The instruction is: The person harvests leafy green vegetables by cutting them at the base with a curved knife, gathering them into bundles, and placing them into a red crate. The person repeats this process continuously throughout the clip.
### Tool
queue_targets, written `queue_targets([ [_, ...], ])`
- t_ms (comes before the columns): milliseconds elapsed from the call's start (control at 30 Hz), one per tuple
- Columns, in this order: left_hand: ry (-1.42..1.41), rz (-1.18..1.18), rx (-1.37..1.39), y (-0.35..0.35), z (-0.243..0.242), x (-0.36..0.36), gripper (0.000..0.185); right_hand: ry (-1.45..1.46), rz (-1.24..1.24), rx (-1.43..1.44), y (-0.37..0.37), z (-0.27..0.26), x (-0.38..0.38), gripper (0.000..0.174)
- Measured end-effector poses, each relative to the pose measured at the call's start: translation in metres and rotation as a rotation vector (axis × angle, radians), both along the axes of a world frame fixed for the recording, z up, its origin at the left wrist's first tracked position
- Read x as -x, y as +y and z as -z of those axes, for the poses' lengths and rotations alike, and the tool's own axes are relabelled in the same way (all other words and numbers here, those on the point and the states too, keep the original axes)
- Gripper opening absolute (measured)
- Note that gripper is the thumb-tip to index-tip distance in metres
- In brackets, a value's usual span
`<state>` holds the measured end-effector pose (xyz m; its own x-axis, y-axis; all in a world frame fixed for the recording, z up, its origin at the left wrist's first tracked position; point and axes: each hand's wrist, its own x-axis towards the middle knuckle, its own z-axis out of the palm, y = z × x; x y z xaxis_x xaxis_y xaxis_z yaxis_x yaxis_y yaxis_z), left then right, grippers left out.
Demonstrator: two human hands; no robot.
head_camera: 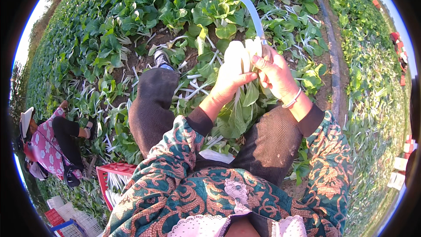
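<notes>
My left hand (230,69) grips a head of bok choy (235,118), its pale stalk end up and green leaves hanging between my knees. At the right of the same head, my right hand (278,72) holds a curved harvesting knife (254,16), its blade pointing up and away from me. The knife's handle is mostly hidden in the fingers. Thumb and fingers of that hand also touch the white stalks (254,48) at the base of the head. Cut leaves and loose white stalks (194,87) litter the soil under and before my hands.
Uncut bok choy plants (223,10) grow ahead. A red crate (102,181) with white-stalked vegetables stands at my left side. Another person (49,144) crouches farther left, near stacked white crates (82,220). A dark hose (332,49) runs along the right.
</notes>
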<state>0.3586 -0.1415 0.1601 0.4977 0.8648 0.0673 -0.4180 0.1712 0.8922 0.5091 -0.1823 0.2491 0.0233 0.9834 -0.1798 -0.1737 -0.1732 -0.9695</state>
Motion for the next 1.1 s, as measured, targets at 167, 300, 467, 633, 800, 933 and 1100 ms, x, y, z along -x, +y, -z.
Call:
queue_targets([
  [167,0.213,-0.025,0.122,0.04,0.049,0.014,0.054,-0.156,0.132,0.095,0.042,0.077,-0.056,0.037],
  [300,1.155,0.021,-0.492,0.127,0.075,0.044,0.058,-0.289,0.043,0.413,0.091,0.183,-0.076,0.035],
  [467,1.748,0.399,-1.064,0.23,0.082,0.017,0.074,-0.494,0.104,0.423,0.2,0.289,-0.082,0.035],
  [633,1.838,0.527,-1.482,0.309,0.108,-0.057,0.1,-0.75,0.066,0.288,0.274,0.33,-0.056,0.037],
  [800,1.918,0.359,-1.39,0.371,0.136,-0.062,0.085,-0.673,0.184,0.271,0.252,0.343,-0.021,0.036],
  [933,1.878,0.353,-1.384,0.388,0.145,-0.022,0.075,-0.606,0.299,0.29,0.255,0.358,-0.032,0.038],
  [1100,1.893,0.328,-1.308,0.374,0.157,0.003,0.071,-0.598,0.245,0.346,0.287,0.386,-0.027,0.048],
])
